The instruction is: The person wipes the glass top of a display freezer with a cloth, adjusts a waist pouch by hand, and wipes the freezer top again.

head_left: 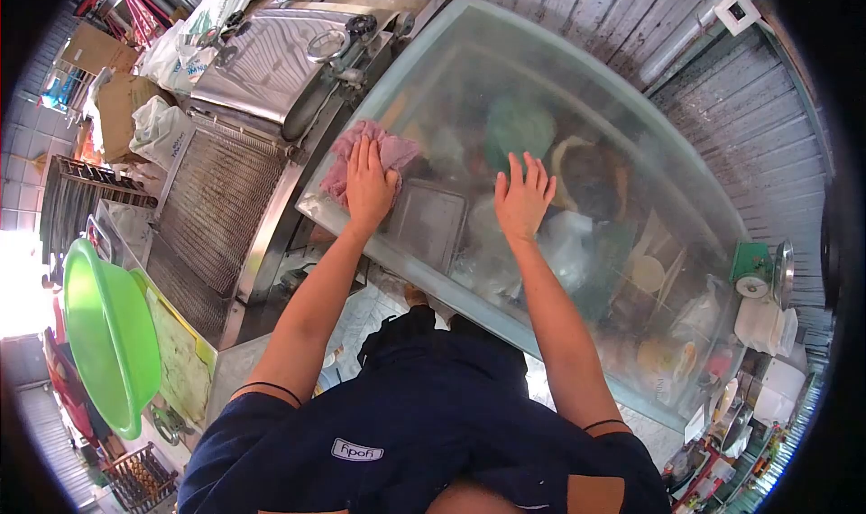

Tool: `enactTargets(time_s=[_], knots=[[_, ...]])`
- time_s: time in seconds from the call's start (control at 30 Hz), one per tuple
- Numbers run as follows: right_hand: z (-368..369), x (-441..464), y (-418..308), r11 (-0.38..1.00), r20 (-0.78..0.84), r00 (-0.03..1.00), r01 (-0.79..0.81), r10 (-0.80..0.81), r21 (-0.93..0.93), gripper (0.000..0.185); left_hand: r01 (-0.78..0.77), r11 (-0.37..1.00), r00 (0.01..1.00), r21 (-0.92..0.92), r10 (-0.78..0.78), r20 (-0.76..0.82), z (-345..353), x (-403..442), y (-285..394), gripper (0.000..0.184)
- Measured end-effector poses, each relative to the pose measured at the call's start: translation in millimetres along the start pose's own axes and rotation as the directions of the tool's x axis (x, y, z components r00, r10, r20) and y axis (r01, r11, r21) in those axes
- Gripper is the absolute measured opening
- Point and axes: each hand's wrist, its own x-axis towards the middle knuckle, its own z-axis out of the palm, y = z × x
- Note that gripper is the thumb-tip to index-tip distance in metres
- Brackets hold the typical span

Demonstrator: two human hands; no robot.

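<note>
A pink cloth (pixel 401 150) lies bunched at the left end of a large box with a clear glass top (pixel 487 40). My left hand (pixel 368 187) presses flat on the cloth, fingers stretched out. On the glass, right of the cloth, rests my right hand (pixel 523 200), fingers spread and nothing in it. Through the cloudy glass a green bag (pixel 520 128), a grey rectangular tray (pixel 428 223) and plastic bags show, partly blurred.
A metal machine with a ridged bed (pixel 221 207) stands to the left, beside a green basin (pixel 104 342). A green scale (pixel 751 268) and white containers (pixel 762 324) are at the right end. Corrugated metal walls (pixel 586 9) rise behind.
</note>
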Motion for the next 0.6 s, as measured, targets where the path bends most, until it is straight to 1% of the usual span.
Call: enactTargets(time_s=[0.07, 0.13, 0.2, 0.33, 0.43, 0.47, 0.53, 0.6], knots=[[2.3, 0.9, -1.4, 1.0, -0.007, 1.0, -0.002, 0.002, 0.003, 0.041, 0.008, 1.0, 1.0, -0.017, -0.009, -0.019, -0.5, -5.7, 4.3, 0.062], [1.1, 0.1, -1.7, 1.0, 0.006, 1.0, -0.007, 0.007, 0.003, 0.041, -0.037, 0.998, 0.997, -0.057, 0.041, 0.066, -8.7, -27.2, 17.1, 0.063], [2.0, 0.2, -2.4, 1.0, 0.008, 1.0, -0.01, 0.01, 0.003, 0.042, -0.056, 0.997, 0.993, -0.051, 0.061, 0.098, -16.7, -46.0, 27.4, 0.064], [2.1, 0.6, -1.1, 1.0, 0.018, 1.0, -0.015, 0.015, -0.003, 0.042, -0.085, 0.995, 0.982, -0.046, 0.092, 0.165, -19.4, -37.4, 24.7, 0.065], [1.4, 0.6, -0.9, 1.0, 0.006, 1.0, -0.003, 0.003, 0.003, 0.042, -0.096, 0.995, 0.988, 0.009, 0.094, 0.119, -9.1, -12.0, 13.8, 0.065], [1.4, 0.8, -0.6, 1.0, 0.003, 1.0, -0.001, 0.001, 0.002, 0.042, -0.095, 0.995, 0.989, 0.008, 0.094, 0.115, -4.3, -6.1, 13.3, 0.065], [2.1, -0.2, -0.1, 1.0, -0.007, 1.0, 0.007, -0.007, -0.001, 0.041, -0.044, 0.999, 0.998, -0.018, 0.045, 0.053, 3.5, -0.3, 14.1, 0.063], [3.2, 0.2, -1.2, 1.0, -0.011, 1.0, 0.006, -0.006, 0.003, 0.041, -0.025, 0.999, 0.999, -0.045, 0.027, 0.047, 3.6, -5.6, 15.8, 0.063]])
